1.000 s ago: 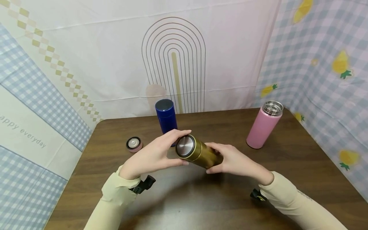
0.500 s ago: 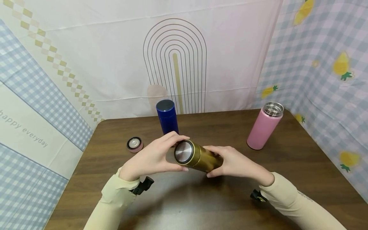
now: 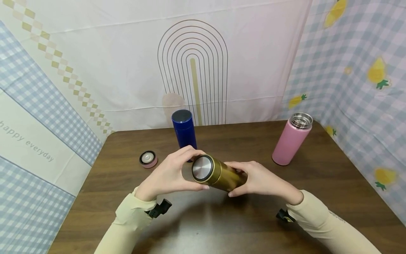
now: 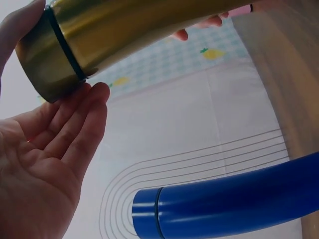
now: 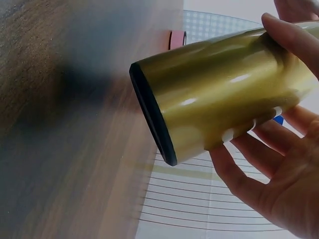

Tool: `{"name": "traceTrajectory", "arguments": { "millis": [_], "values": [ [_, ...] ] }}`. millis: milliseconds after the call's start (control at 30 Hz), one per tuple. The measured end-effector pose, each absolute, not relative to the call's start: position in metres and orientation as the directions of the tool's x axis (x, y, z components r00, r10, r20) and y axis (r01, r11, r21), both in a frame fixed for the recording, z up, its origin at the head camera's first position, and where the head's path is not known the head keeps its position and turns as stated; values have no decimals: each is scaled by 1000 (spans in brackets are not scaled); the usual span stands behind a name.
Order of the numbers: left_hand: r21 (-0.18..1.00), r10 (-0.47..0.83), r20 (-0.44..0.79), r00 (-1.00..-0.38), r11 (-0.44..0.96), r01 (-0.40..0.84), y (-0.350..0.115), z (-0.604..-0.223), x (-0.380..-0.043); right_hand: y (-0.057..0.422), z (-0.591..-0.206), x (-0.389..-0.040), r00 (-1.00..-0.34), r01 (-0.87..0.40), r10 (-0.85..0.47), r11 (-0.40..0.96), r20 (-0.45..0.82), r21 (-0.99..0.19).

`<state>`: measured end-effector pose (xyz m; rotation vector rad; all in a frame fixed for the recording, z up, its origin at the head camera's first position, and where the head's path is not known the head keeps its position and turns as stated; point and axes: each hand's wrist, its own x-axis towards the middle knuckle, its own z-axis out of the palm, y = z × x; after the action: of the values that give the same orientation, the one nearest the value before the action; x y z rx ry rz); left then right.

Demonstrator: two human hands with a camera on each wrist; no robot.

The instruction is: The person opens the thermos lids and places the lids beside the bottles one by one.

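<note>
A gold thermos bottle [image 3: 229, 176] is held tilted over the table, its silver-topped lid [image 3: 203, 168] facing left and toward the head camera. My right hand [image 3: 258, 179] grips the body near the base, thumb on one side and fingers on the other. In the right wrist view the black base [image 5: 152, 114] is off the table. Around the lid end, my left hand [image 3: 171, 173] has its thumb on one side and its fingertips [image 4: 101, 92] on the other. The lid sits on the bottle, with a dark seam below it in the left wrist view.
A blue thermos [image 3: 184, 131] with its lid on stands behind my left hand. To its left lies a pink lid [image 3: 148, 159], inner side up. At the right, an uncapped pink thermos [image 3: 290, 141] stands on the wooden table [image 3: 320, 176]. Patterned cloth [image 3: 253, 53] hangs behind.
The gold thermos has come down slightly and lies a little flatter. My left fingertips have drawn back a little along the lid. The other bottles have stayed put.
</note>
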<state>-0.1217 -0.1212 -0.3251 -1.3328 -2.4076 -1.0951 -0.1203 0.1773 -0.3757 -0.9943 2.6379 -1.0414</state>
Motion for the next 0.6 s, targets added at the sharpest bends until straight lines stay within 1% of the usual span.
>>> {"name": "traceTrajectory", "arguments": {
  "millis": [200,333,400,500,600],
  "values": [
    [530,618,507,-601,326,783,-118,-330,-120,179,-379,-120,-778,-506,-620,527,99,-683],
    [519,576,535,-618,352,779,-115,-334,-120,178,-382,-118,-796,-523,-588,548,143,-653],
    [516,529,549,-646,393,761,-114,-337,-121,176,-381,-117,-806,-543,-561,573,190,-613],
    [536,440,553,-708,462,706,-111,-339,-122,172,-380,-116,-818,-561,-515,619,254,-549],
    [564,376,536,-756,506,652,-109,-341,-122,170,-378,-116,-827,-557,-489,653,276,-513]
  ]
}}
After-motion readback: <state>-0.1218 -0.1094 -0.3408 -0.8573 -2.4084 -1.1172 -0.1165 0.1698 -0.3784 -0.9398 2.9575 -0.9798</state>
